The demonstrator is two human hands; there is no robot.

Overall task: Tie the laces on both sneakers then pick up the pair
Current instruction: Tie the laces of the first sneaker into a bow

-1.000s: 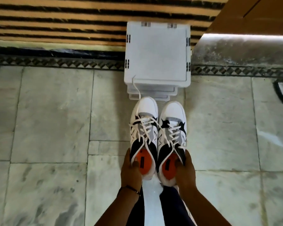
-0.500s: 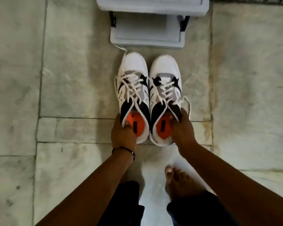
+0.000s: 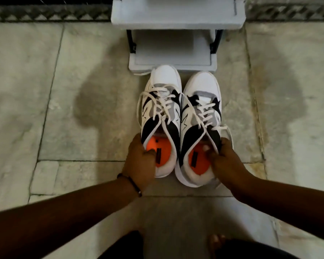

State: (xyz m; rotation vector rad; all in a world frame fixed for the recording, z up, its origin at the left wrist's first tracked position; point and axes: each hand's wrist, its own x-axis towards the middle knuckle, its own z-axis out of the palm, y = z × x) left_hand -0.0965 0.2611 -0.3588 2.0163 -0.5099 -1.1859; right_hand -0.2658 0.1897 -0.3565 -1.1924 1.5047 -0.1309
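Two white, grey and black sneakers with orange insoles stand side by side, toes pointing away from me. My left hand (image 3: 139,161) grips the collar of the left sneaker (image 3: 162,109), fingers curled inside over the insole. My right hand (image 3: 223,159) grips the collar of the right sneaker (image 3: 201,113) the same way. White laces (image 3: 158,101) lie loosely across both shoes; whether they are knotted I cannot tell. The heel of the right sneaker looks slightly raised.
A white tiered plastic rack (image 3: 176,43) stands just beyond the toes, almost touching the left sneaker. Pale marble floor tiles (image 3: 73,90) spread on both sides. A dark patterned border (image 3: 45,14) runs along the back. My bare foot (image 3: 216,242) shows at the bottom.
The view dropped lower and closer to the floor. Both hands kept hold of the sneakers, which sit nearer the rack's lowest shelf than a second ago.
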